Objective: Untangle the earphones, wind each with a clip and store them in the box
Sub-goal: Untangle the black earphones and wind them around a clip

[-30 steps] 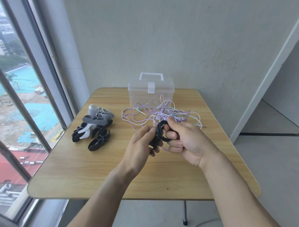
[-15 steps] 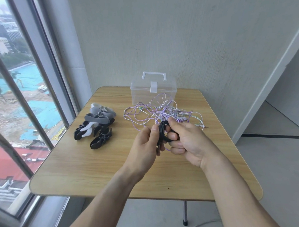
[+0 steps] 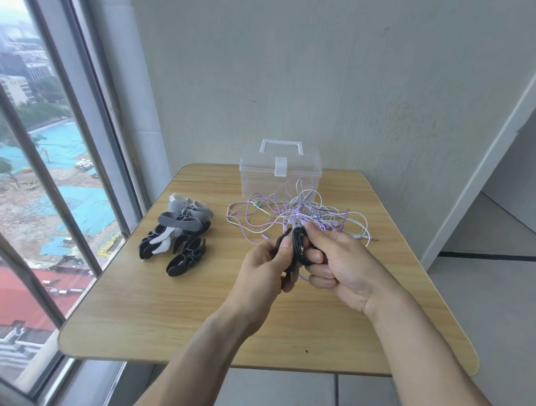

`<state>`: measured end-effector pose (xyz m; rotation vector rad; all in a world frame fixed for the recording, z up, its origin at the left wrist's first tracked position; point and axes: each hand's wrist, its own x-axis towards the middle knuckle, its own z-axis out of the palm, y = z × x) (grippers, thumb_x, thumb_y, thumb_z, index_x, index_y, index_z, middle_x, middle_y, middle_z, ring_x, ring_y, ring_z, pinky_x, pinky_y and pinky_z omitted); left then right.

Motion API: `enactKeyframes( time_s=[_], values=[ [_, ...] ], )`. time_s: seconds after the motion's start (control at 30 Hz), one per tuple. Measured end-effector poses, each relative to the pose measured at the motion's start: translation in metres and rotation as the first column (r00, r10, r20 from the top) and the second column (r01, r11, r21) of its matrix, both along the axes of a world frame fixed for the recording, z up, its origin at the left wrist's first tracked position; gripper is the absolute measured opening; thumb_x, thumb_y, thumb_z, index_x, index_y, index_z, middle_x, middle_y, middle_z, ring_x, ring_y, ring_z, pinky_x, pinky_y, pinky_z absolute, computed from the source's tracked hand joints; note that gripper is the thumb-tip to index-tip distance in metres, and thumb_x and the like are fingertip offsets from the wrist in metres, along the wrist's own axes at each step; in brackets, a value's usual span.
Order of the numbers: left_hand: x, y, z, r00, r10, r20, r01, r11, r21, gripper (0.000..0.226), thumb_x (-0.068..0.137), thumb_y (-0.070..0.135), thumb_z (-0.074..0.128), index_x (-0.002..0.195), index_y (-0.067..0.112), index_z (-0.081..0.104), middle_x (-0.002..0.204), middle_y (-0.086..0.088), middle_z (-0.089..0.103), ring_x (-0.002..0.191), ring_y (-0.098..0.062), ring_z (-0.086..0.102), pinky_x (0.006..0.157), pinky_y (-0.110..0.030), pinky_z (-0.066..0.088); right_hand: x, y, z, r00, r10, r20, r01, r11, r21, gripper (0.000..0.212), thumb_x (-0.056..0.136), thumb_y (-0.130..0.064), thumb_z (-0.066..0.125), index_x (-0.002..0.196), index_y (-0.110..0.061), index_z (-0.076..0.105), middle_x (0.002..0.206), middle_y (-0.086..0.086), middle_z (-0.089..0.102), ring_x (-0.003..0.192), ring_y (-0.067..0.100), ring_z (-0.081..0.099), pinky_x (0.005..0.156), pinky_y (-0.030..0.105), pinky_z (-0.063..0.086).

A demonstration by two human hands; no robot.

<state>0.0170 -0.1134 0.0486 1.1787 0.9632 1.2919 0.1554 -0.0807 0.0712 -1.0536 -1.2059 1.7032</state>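
Fingers (image 3: pixel 316 257) of your right hand (image 3: pixel 346 267) clamp the black coiled earphone (image 3: pixel 299 247) while your left hand (image 3: pixel 263 270) pinches a black clip (image 3: pixel 281 239) beside it, box (image 3: pixel 281 174) shut at twelve o'clock; next, likely wrap the clip round the coil.

Soft, even daylight from the window (image 3: pixel 38 182) at left, faint shadows, sharp focus, wide-angle edge bending.

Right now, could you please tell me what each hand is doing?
Left hand: pinches a black cable clip.
Right hand: grips a coiled black earphone cable.
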Motion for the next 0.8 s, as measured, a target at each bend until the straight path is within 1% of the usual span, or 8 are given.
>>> enactKeyframes(
  time_s=[0.2,0.37,0.43,0.57,0.63,0.7,0.77,0.8],
  values=[
    [-0.0077,0.0012,-0.003,0.991,-0.008,-0.132,0.011,1.0,0.025,0.014,0.104,0.011,0.047,0.093,0.005,0.054,0.066,-0.001,0.056,0.05,-0.007,0.045,0.05,-0.015,0.034,0.002,-0.0009,0.0008,0.997,0.029,0.076,-0.031,0.999,0.023,0.033,0.104,-0.036,0.046,0.083,-0.011,0.052,0.055,-0.005,0.035,0.04,0.006,0.019,0.041,0.02,0.015],
    [-0.0095,0.0012,-0.0029,0.98,0.038,-0.194,-0.028,0.998,0.052,0.006,0.102,0.002,0.046,0.101,0.001,0.052,0.072,-0.005,0.057,0.056,-0.006,0.048,0.054,-0.013,0.038,0.0043,-0.0023,0.0023,0.992,0.026,0.122,-0.027,1.0,0.011,0.035,0.104,-0.035,0.047,0.076,-0.013,0.049,0.053,-0.005,0.035,0.038,0.005,0.02,0.041,0.02,0.013],
    [-0.0079,-0.0012,-0.0024,0.985,0.032,-0.167,-0.026,0.999,0.038,0.003,0.097,0.009,0.05,0.097,0.007,0.052,0.071,-0.003,0.06,0.058,-0.008,0.049,0.053,-0.014,0.037,0.0047,-0.0024,0.0025,0.99,0.019,0.143,-0.019,1.0,0.002,0.036,0.104,-0.034,0.048,0.074,-0.014,0.049,0.053,-0.006,0.035,0.037,0.005,0.019,0.04,0.02,0.013],
    [-0.0076,-0.0042,-0.0012,0.993,0.039,-0.115,-0.04,0.999,-0.008,0.024,0.077,0.027,0.049,0.093,0.01,0.053,0.069,0.001,0.063,0.058,-0.009,0.049,0.053,-0.016,0.036,0.0043,-0.0018,0.0032,0.981,0.001,0.193,0.001,1.0,-0.008,0.038,0.103,-0.034,0.051,0.07,-0.015,0.048,0.053,-0.005,0.035,0.037,0.006,0.018,0.038,0.018,0.014],
    [-0.0065,-0.0048,-0.0012,0.977,0.092,-0.191,-0.088,0.996,0.032,0.037,0.081,0.045,0.053,0.09,0.01,0.054,0.071,0.003,0.062,0.061,-0.009,0.051,0.056,-0.016,0.039,0.003,-0.0019,0.0016,0.969,-0.009,0.248,0.008,1.0,0.006,0.039,0.103,-0.036,0.052,0.07,-0.016,0.049,0.053,-0.005,0.036,0.038,0.006,0.017,0.038,0.017,0.015],
    [-0.0055,-0.0045,-0.0032,0.931,0.156,-0.331,-0.133,0.987,0.093,0.056,0.077,0.064,0.056,0.091,0.01,0.054,0.072,0.007,0.063,0.066,-0.011,0.057,0.061,-0.023,0.046,0.0009,-0.0027,-0.001,0.951,-0.012,0.308,0.002,0.999,0.033,0.04,0.103,-0.038,0.05,0.07,-0.016,0.05,0.053,-0.005,0.037,0.039,0.007,0.017,0.038,0.018,0.016],
    [-0.0036,-0.005,-0.0046,0.907,0.177,-0.382,-0.146,0.983,0.109,0.057,0.079,0.062,0.061,0.096,0.007,0.053,0.076,0.005,0.071,0.072,-0.019,0.065,0.069,-0.037,0.051,-0.0008,-0.0031,-0.0033,0.938,-0.03,0.346,0.011,0.998,0.057,0.042,0.104,-0.038,0.049,0.069,-0.015,0.051,0.054,-0.004,0.039,0.039,0.008,0.018,0.038,0.018,0.018],
    [-0.0026,-0.0052,-0.005,0.908,0.183,-0.376,-0.15,0.982,0.116,0.05,0.085,0.054,0.064,0.098,0.007,0.053,0.077,0.006,0.073,0.071,-0.018,0.065,0.069,-0.037,0.051,-0.0016,-0.0028,-0.0042,0.936,-0.046,0.349,0.025,0.998,0.064,0.042,0.104,-0.038,0.049,0.069,-0.015,0.052,0.054,-0.003,0.04,0.039,0.008,0.019,0.038,0.018,0.018]
  ],
)
